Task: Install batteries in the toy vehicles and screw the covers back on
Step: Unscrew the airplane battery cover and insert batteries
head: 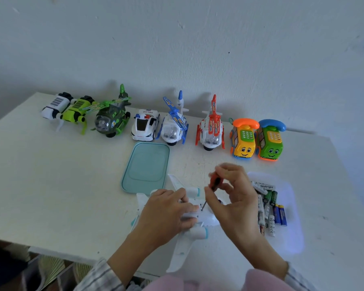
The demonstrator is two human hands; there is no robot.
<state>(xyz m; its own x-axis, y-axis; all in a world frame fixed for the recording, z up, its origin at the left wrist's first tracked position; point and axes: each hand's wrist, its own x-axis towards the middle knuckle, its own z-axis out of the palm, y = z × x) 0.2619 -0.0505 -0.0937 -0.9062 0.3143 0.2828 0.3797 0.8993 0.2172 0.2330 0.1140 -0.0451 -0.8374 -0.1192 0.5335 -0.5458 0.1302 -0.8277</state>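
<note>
A white table [51,185] stands against a pale wall. Along its far edge runs a row of toy vehicles [168,122]: dog-like robots, helicopters, a police car and two phone-buses. Near the middle lies a teal tray [145,164]; to the right, a clear tray [292,217] holds loose batteries [269,211]. At the near edge a white toy airplane [189,234] lies belly up, under and between both hands. The left hand [166,215] rests on the fuselage, fingers curled over it, pinning it down. The right hand [235,198], just right of the plane's belly, pinches an orange-handled screwdriver [213,185] between thumb and fingertips; the screwdriver tilts, its tip touching the airplane's underside beside the left fingertips.
</note>
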